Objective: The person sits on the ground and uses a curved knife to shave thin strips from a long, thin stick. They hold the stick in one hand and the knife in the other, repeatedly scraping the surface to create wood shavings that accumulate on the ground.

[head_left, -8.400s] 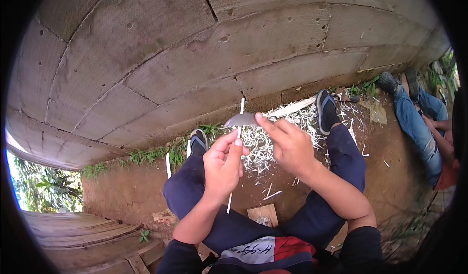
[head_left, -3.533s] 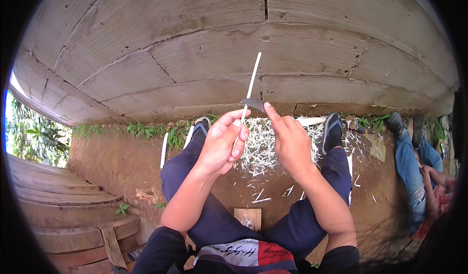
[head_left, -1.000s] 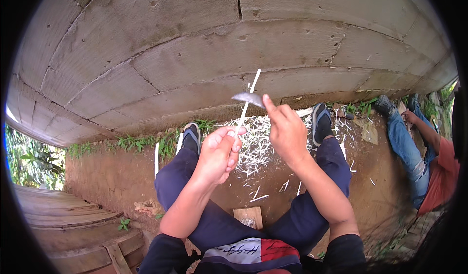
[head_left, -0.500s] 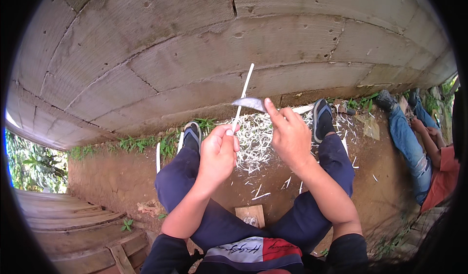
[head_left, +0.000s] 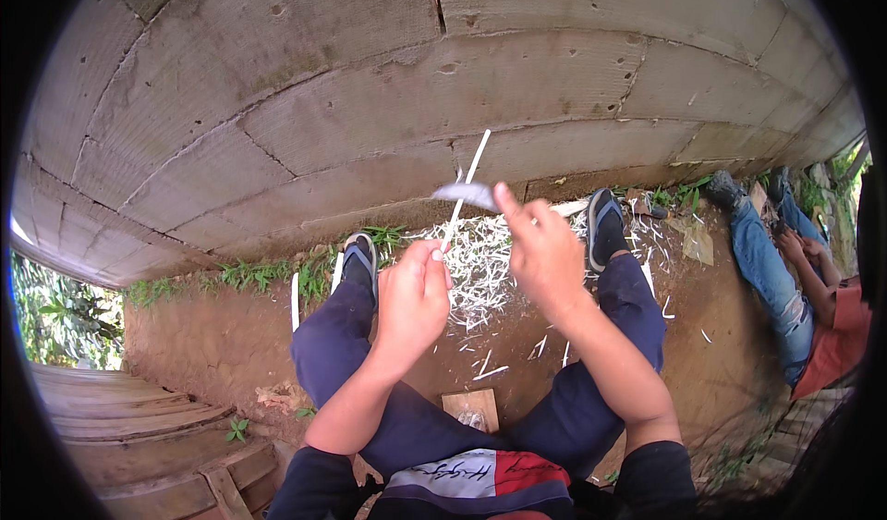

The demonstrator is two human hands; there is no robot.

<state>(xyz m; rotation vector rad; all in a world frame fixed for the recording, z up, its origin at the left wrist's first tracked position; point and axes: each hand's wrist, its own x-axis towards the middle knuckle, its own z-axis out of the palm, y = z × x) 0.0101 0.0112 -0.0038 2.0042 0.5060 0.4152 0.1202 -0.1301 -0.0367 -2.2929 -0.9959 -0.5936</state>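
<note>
My left hand (head_left: 412, 296) is closed round the lower end of a thin pale stick (head_left: 477, 159), which slants up and slightly right. In my right hand (head_left: 547, 259) is a knife with a short curved blade (head_left: 467, 194); its handle is hidden in my fist, and the index finger lies along the blade's back end. The blade crosses the stick above my left hand, slightly blurred. A small curl of shaving shows beside the stick above the blade. Below and behind the hands, a heap of white shavings (head_left: 482, 289) lies on the ground between my feet.
A grey block wall (head_left: 370, 104) rises ahead. At the right another person in jeans (head_left: 771, 280) sits with hands together. A small wooden block (head_left: 471, 407) lies between my legs. Wooden planks (head_left: 139, 428) are at lower left, and grass grows along the wall's foot.
The stick's tip has shifted slightly right and down. The blade has moved slightly left with my right hand, and a shaving now stands out by the stick. Both hands keep their hold.
</note>
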